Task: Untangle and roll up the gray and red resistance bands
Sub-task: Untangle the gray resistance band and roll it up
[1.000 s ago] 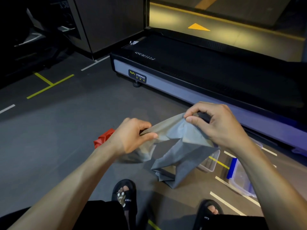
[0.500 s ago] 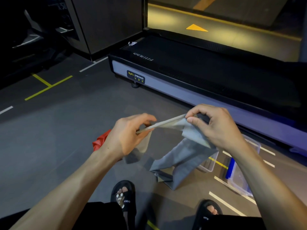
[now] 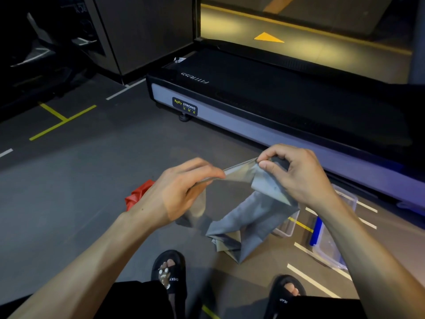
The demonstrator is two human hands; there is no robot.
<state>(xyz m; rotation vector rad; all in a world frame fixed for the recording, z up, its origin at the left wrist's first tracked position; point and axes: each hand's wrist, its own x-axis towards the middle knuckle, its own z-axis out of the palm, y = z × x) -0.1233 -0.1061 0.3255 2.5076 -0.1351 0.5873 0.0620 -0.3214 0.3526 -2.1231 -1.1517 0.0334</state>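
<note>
Both hands are up over the floor [image 3: 69,192] with the gray band [image 3: 257,217] strung between them; the right hand [image 3: 299,178] pinches the band's top edge between thumb and forefinger, the other fingers curled over a bunched fold, likely the start of a roll; the left hand [image 3: 181,192] has its thumb and fingers closed flat on the same edge, drawing that short stretch taut and level, a grip that looks meant to flatten the edge so it winds evenly. Below the hands the rest of the gray hangs in loose, creased folds, still twisted by the look of it, its lowest corner dangling above the floor near the sandals [image 3: 170,272]; so the untangling seems only partly done. The red band [image 3: 138,196] lies crumpled on the floor behind the left wrist, untouched, waiting its turn. Clear bins [image 3: 331,247], one with a blue edge, sit on the floor under the right forearm, just beside the treadmill [image 3: 276,107]; perhaps the rolls end up there.
</note>
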